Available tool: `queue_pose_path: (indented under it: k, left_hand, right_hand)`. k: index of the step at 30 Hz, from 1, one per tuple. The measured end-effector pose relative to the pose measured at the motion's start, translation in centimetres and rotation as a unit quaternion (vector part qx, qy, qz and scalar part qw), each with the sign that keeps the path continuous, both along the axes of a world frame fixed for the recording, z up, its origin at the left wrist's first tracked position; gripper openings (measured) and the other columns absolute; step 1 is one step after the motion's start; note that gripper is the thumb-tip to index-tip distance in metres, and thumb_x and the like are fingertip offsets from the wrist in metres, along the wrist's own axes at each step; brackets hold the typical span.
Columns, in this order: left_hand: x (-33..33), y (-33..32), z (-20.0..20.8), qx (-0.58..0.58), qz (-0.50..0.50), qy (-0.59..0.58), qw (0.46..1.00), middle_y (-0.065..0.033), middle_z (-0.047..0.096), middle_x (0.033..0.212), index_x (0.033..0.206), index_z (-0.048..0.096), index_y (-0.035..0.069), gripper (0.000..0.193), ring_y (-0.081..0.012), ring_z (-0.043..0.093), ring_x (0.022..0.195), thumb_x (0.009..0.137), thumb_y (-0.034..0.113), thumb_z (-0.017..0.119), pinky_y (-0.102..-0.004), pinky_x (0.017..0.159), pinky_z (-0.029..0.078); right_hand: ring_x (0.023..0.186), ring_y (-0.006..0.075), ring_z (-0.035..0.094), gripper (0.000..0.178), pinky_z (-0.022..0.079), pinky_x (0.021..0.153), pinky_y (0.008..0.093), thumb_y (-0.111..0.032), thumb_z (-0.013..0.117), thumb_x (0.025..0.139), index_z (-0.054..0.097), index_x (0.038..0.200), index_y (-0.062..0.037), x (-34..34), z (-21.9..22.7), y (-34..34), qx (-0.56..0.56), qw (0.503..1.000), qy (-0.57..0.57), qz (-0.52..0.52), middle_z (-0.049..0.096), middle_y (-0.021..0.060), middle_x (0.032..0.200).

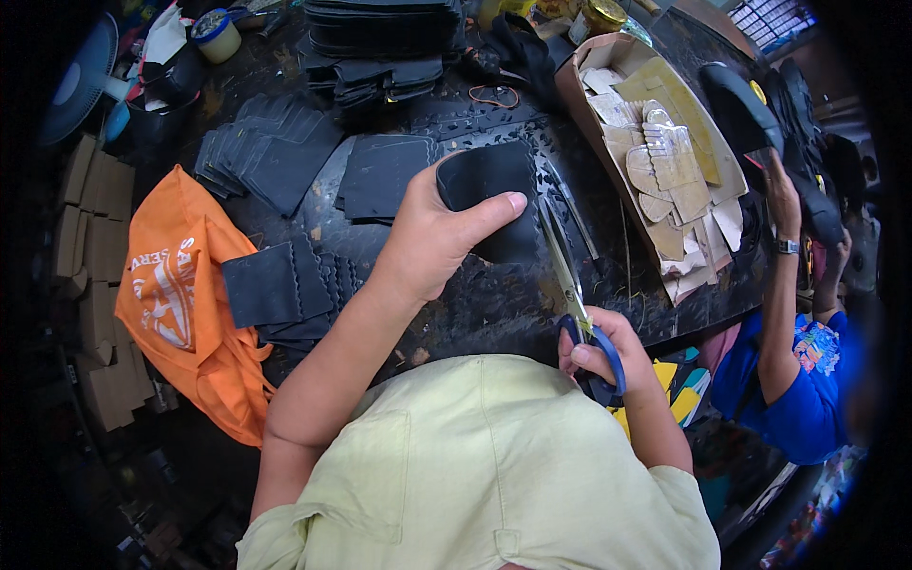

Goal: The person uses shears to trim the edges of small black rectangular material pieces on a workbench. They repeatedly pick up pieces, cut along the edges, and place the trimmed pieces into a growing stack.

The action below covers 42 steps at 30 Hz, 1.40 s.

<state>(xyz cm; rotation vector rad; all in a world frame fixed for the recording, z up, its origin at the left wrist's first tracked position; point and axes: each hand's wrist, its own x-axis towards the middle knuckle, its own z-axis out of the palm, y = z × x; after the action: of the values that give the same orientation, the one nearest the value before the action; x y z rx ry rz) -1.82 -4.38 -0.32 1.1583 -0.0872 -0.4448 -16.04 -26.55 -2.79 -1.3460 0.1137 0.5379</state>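
Observation:
My left hand [429,237] grips a bent black sheet piece [499,171], perhaps leather, thumb on top and fingers underneath. My right hand [622,347] is closed round the blue handles of a pair of scissors [573,296]. The blades point away from me and lie along the right edge of the sheet piece; whether they touch it I cannot tell. Beyond my left hand rests a small pile of black pieces [385,171]. A fanned pile of black pieces [275,147] lies farther left, and wavy-edged black pieces [275,285] sit left of my forearm.
Small black scraps and a thin metal tool [573,209] lie on the dark table. A cardboard tray [608,157] of pattern pieces stands right. Tall black stacks [385,33] rise at the back. An orange bag [185,294] hangs left. A person in blue [807,380] works at right.

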Motion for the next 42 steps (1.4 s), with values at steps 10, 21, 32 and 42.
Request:
queue_pose_path:
  k: [10,21,32,42]
  left_hand:
    - [0.3,0.3,0.5,0.038,-0.014,-0.033,0.999,-0.0089,0.069,0.097,0.110,0.062,-0.003,0.032,-0.0137,0.068,0.080,0.082,0.005,0.074,-0.0277,0.071,0.059]
    - [0.2,0.3,0.8,0.072,-0.014,-0.046,0.996,-0.0081,0.069,0.096,0.108,0.062,-0.003,0.031,-0.0125,0.067,0.081,0.081,0.007,0.076,-0.0274,0.072,0.058]
    - [0.0,0.2,0.2,0.047,0.005,-0.015,0.999,-0.0076,0.069,0.096,0.108,0.063,-0.003,0.030,-0.0123,0.067,0.082,0.082,0.006,0.076,-0.0275,0.074,0.057]
    - [-1.9,-2.6,-0.8,-0.138,0.033,0.143,0.979,-0.0057,0.069,0.101,0.111,0.065,0.004,0.026,-0.0157,0.067,0.090,0.087,0.010,0.071,-0.0312,0.081,0.055]
  right_hand:
    - [0.047,0.0045,0.050,0.021,0.038,0.046,0.0196,-0.013,0.074,0.086,0.056,0.080,-0.0045,0.2,0.3,-0.9,-0.023,0.999,-0.009,0.031,0.055,-0.0017,0.059]
    - [0.046,0.0049,0.051,0.021,0.039,0.044,0.0205,-0.010,0.075,0.084,0.056,0.080,-0.0047,0.2,0.3,-0.7,-0.039,0.999,0.001,0.015,0.054,-0.0017,0.058]
    - [0.048,0.0035,0.049,0.020,0.036,0.045,0.0202,-0.010,0.075,0.083,0.056,0.080,-0.0050,0.2,0.0,-0.1,-0.101,0.995,-0.006,0.004,0.053,-0.0027,0.058]
    - [0.070,0.0070,0.056,0.016,0.045,0.064,0.0220,-0.015,0.071,0.087,0.059,0.090,-0.0040,0.9,0.1,1.9,0.002,1.000,0.013,-0.027,0.060,0.0006,0.076]
